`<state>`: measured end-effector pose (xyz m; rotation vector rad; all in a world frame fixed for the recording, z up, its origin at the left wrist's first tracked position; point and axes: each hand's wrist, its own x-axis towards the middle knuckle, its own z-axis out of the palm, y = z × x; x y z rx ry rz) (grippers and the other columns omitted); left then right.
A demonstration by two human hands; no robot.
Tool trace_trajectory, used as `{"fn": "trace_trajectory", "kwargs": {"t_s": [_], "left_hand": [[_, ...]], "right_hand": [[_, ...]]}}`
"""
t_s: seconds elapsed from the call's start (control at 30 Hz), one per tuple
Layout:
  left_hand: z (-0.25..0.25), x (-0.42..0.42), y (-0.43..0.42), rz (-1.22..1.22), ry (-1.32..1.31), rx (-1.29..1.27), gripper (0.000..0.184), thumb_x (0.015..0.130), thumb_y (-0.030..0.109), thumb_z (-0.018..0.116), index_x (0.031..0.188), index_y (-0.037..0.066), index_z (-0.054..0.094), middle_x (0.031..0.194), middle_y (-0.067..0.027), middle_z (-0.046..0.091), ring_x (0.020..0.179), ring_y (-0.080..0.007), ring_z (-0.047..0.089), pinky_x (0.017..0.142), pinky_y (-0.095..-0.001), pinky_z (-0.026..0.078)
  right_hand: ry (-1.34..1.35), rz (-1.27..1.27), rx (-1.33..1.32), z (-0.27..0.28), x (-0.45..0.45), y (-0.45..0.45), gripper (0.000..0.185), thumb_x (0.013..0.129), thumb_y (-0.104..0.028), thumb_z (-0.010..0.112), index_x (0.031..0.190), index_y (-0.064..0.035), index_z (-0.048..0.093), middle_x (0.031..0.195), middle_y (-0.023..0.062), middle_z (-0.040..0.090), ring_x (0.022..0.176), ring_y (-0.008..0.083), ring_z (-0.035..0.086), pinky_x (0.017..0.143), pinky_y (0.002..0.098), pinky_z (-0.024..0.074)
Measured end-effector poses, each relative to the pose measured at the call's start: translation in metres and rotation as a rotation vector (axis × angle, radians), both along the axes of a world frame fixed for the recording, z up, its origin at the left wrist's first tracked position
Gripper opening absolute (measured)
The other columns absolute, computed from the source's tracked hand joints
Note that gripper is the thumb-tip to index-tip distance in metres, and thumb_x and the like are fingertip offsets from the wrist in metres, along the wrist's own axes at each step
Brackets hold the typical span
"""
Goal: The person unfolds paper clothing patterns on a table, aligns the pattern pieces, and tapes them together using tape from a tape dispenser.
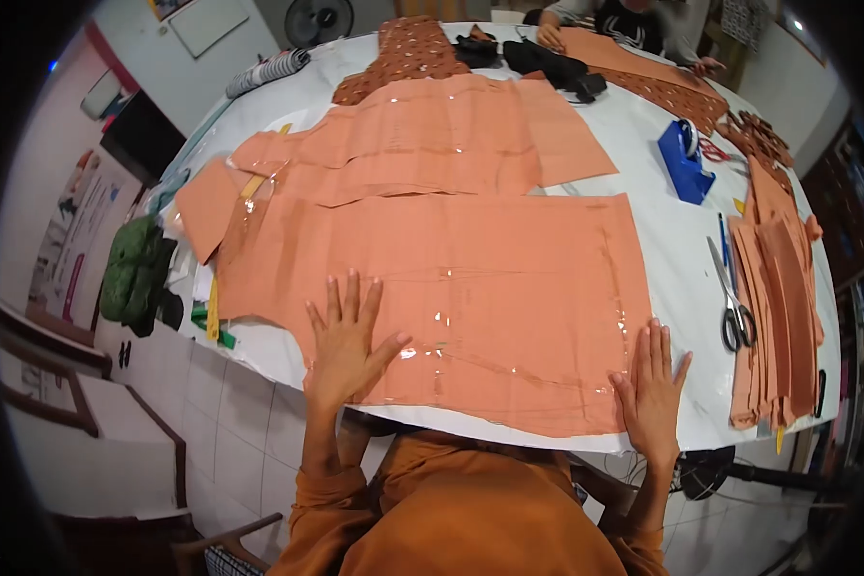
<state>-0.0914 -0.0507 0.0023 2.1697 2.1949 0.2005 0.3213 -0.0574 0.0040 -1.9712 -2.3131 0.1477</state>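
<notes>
Sheet (533, 307) looks pretty much taped and spread, left hand (348, 341) and right hand (652, 394) flat, apart; scissors (732, 312) untouched yet.

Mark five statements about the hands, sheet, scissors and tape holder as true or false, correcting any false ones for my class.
1. The left hand lies on the near orange sheet. True.
2. The left hand is clenched in a fist. False: it is open, fingers spread.
3. The scissors lie beside the orange strips. True.
4. The right hand grips the scissors. False: it lies open at the sheet's edge.
5. The tape holder is blue. True.
</notes>
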Motion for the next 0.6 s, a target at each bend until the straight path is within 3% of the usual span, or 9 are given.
{"fn": "trace_trajectory", "kwargs": {"t_s": [0.2, 0.3, 0.4, 0.43, 0.6], "left_hand": [[0.001, 0.0, -0.002, 0.001, -0.003, -0.003, 0.085, 0.091, 0.063, 0.051, 0.155, 0.012, 0.025, 0.162, -0.0199, 0.01, 0.148, -0.0459, 0.001, 0.111, -0.0695, -0.002], [0.003, -0.001, -0.002, -0.013, -0.016, -0.01, 0.083, 0.093, 0.059, 0.049, 0.155, 0.009, 0.025, 0.162, -0.02, 0.012, 0.149, -0.0431, 0.003, 0.115, -0.0632, 0.0], [0.011, -0.008, -0.006, -0.155, -0.34, -0.051, 0.084, 0.094, 0.061, 0.047, 0.152, 0.004, 0.027, 0.159, -0.0233, 0.02, 0.148, -0.0427, 0.011, 0.118, -0.0571, 0.006], [0.013, -0.008, -0.007, -0.235, -0.356, -0.068, 0.08, 0.094, 0.057, 0.051, 0.15, 0.003, 0.033, 0.158, -0.0229, 0.024, 0.148, -0.0395, 0.015, 0.119, -0.0522, 0.01], [0.011, 0.013, -0.012, -0.367, -0.28, -0.025, 0.077, 0.09, 0.052, 0.062, 0.146, 0.003, 0.041, 0.158, -0.0199, 0.026, 0.149, -0.0344, 0.018, 0.12, -0.0491, 0.012]], "right_hand": [[-0.074, -0.06, -0.004, 0.001, -0.004, -0.002, 0.073, 0.1, -0.048, 0.041, 0.154, -0.0014, 0.022, 0.162, 0.014, 0.016, 0.15, 0.0367, 0.006, 0.115, 0.0643, -0.0028], [-0.061, -0.09, -0.016, 0.005, -0.003, -0.003, 0.073, 0.1, -0.048, 0.041, 0.154, -0.0018, 0.022, 0.163, 0.0143, 0.015, 0.151, 0.0363, 0.006, 0.115, 0.0641, -0.0027], [-0.12, -0.17, -0.054, 0.008, 0.014, 0.002, 0.073, 0.1, -0.048, 0.041, 0.153, -0.0019, 0.022, 0.163, 0.0152, 0.015, 0.151, 0.0361, 0.006, 0.115, 0.0646, -0.0023], [-0.132, -0.234, -0.047, 0.007, 0.023, 0.002, 0.072, 0.1, -0.046, 0.043, 0.153, -0.0014, 0.023, 0.162, 0.0159, 0.016, 0.15, 0.036, 0.008, 0.115, 0.0634, -0.0012], [-0.099, -0.334, 0.027, -0.01, 0.066, -0.006, 0.059, 0.103, -0.033, 0.043, 0.15, -0.0005, 0.03, 0.161, 0.0162, 0.021, 0.149, 0.0365, 0.013, 0.119, 0.0545, 0.0049]]}}
